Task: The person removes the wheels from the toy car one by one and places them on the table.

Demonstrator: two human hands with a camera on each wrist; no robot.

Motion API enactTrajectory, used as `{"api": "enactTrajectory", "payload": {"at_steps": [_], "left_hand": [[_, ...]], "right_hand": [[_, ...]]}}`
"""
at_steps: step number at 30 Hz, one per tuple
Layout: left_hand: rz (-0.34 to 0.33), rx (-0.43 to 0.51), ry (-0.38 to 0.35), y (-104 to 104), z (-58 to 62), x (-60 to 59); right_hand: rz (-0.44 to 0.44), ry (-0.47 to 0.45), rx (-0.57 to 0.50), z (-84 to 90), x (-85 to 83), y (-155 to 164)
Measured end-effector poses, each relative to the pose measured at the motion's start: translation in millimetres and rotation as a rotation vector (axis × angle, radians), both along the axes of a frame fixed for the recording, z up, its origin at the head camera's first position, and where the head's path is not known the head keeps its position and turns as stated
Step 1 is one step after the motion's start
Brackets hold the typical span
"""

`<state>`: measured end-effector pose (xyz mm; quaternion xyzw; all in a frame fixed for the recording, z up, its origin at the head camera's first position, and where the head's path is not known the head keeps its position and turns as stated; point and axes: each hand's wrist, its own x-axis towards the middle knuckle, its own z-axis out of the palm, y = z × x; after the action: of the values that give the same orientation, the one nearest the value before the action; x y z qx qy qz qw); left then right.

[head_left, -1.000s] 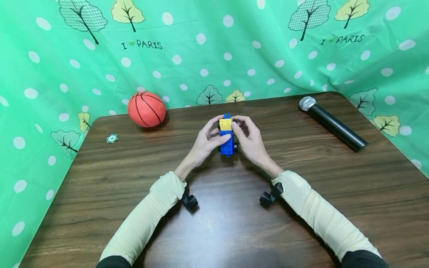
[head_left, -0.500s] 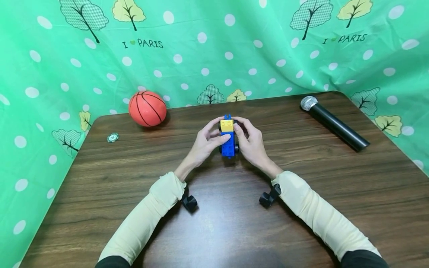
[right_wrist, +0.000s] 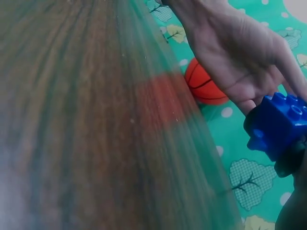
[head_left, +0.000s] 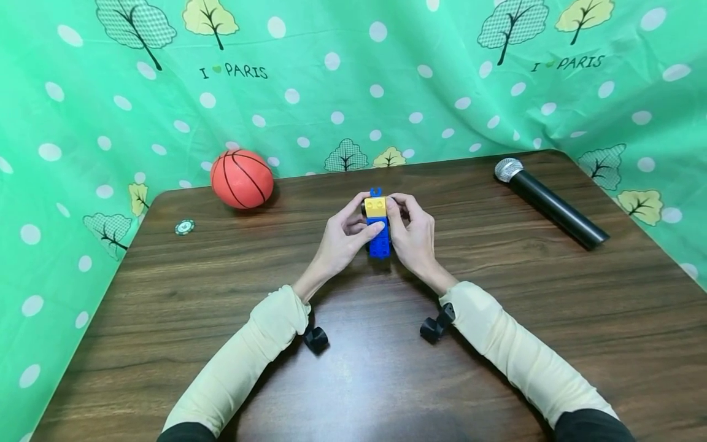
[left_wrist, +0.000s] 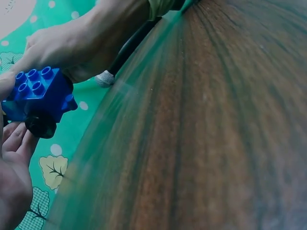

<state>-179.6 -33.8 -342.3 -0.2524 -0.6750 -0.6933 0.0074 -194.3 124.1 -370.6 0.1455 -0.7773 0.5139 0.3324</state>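
Between both hands, at the middle of the table, is a toy block car (head_left: 379, 245). It has a blue studded body, a yellow block (head_left: 376, 207) on its far part, black wheels and a blue hook at the far end. My left hand (head_left: 345, 236) grips it from the left, thumb across the blue top. On the other side my right hand (head_left: 411, 233) pinches it near the yellow block. Both wrist views catch the car's studded rear end, the blue block (left_wrist: 41, 91) with a black wheel (left_wrist: 41, 124) below it. Fingers hide most of the car's sides.
At the back left sits a red toy basketball (head_left: 242, 179), with a green and white poker chip (head_left: 185, 227) nearer the left edge. A black microphone (head_left: 552, 205) lies at the back right. A green patterned cloth (head_left: 353, 80) hangs behind the wooden table (head_left: 353, 380).
Both hands have shifted slightly to the right with the toy car, and the right forearm has drawn a little inward. The hands keep their hold; the other objects stay put.
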Motion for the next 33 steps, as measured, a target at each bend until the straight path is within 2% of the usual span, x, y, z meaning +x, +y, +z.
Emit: {"api": "enactTrajectory", "payload": {"at_steps": [5, 10, 13, 16, 19, 22, 26, 33], "left_hand": [[0.036, -0.011, 0.017, 0.9, 0.1, 0.6], [0.125, -0.090, 0.064, -1.4, 2.0, 2.6], [0.134, -0.093, 0.058, -2.3, -2.8, 0.3], [0.106, -0.055, 0.027, -2.4, -4.0, 0.2], [0.101, -0.039, 0.014, -5.0, -2.0, 1.0], [0.097, -0.006, -0.005, -11.0, -13.2, -7.3], [0.113, 0.028, -0.013, -18.4, -29.6, -18.1], [0.136, 0.045, -0.014, -25.1, -35.4, -19.6]], "right_hand": [[-0.019, -0.004, -0.030, 1.0, -1.2, -2.9], [-0.046, -0.015, -0.106, 3.0, -3.9, -2.5], [-0.027, -0.034, -0.115, 10.0, 0.3, -3.6], [0.015, -0.006, -0.048, 6.9, -1.8, -1.0], [0.035, 0.074, 0.034, -2.9, -11.7, 6.4], [0.029, 0.126, 0.116, -3.5, -15.1, 11.9], [0.017, 0.143, 0.193, -5.4, -19.0, 19.4], [-0.006, 0.158, 0.286, -8.1, -23.1, 28.7]]}}
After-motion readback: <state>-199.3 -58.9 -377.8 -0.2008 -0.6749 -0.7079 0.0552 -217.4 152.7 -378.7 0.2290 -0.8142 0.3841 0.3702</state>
